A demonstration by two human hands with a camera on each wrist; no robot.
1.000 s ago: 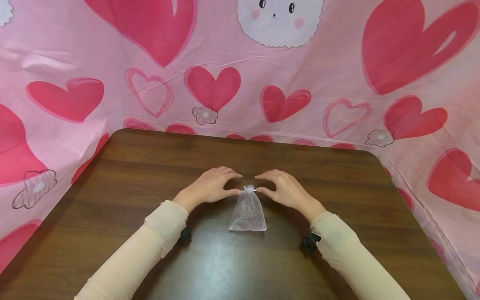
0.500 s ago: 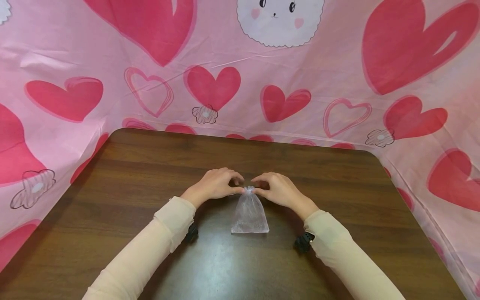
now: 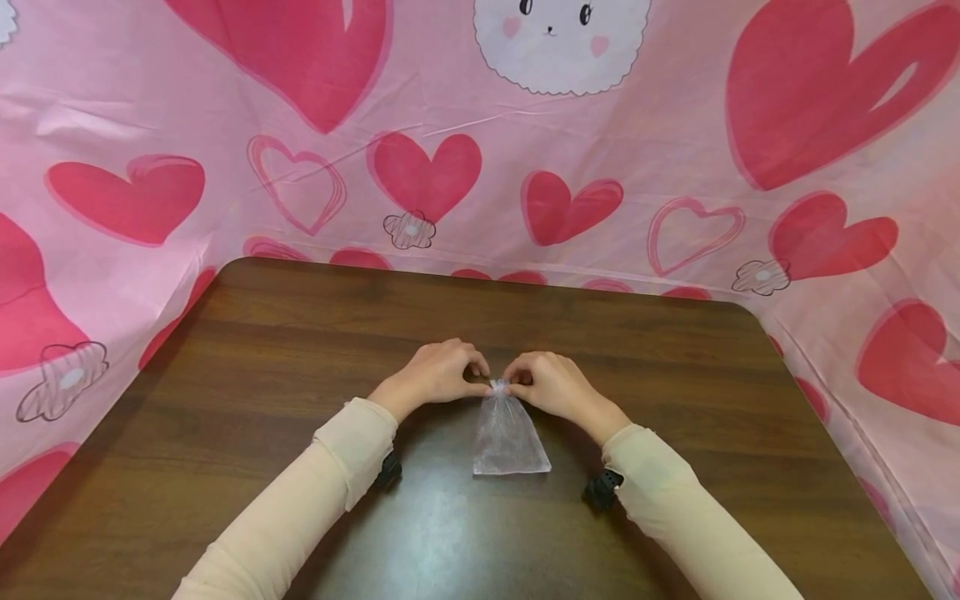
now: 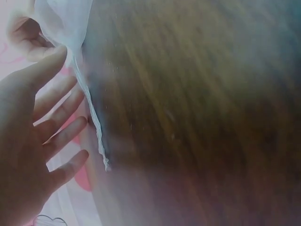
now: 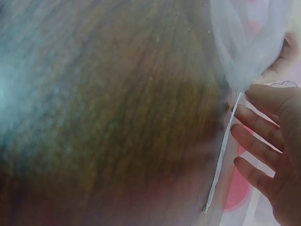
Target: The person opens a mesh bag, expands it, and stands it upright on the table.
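A small sheer white organza drawstring bag (image 3: 512, 442) lies on the wooden table, its neck gathered tight. My left hand (image 3: 438, 372) pinches the neck from the left, with the thumb at the gather. From the opposite side my right hand (image 3: 557, 385) pinches the same neck. A white drawstring (image 4: 96, 125) hangs past the left hand's loosely spread lower fingers in the left wrist view. Another drawstring end (image 5: 220, 160) trails beside the right hand's fingers in the right wrist view. Where the index fingertips meet the fabric is partly hidden.
The dark brown table (image 3: 315, 317) has rounded far corners. Pink cloth (image 3: 600, 133) printed with red hearts surrounds it at the back and sides. Both wrists carry a small black camera, such as the right one (image 3: 602, 490).
Both hands have closed in on the bag's neck from a wider stance with fingers apart. The bag has shifted slightly right and toward me.
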